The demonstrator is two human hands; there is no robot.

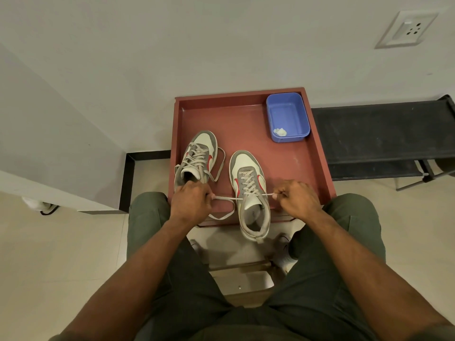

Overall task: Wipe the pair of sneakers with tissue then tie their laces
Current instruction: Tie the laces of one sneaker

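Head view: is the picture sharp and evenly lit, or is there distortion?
Head view: soft, even light, no glare; the sneakers and both hands, left and right, look sharp; wide-angle bending shows at the edges, where the wall socket leans.

White painted wall [221,45] fills the top half, plain, evenly lit with soft indoor light. Wall socket plate [407,29] upper right, white, with round pin holes. Floor [49,254] is pale cream tile, faint grout lines, slight sheen. Black skirting strip [128,178] runs along the wall base at left and turns a corner. Grey-white panel [49,143] juts in from the left, angled. Black bench [384,134] against the wall on the right, dark flat top, thin metal legs crossing below. Reddish-brown tray-topped stand [317,153] sits centre against the wall, raised rim all round, pale lower shelf beneath it.
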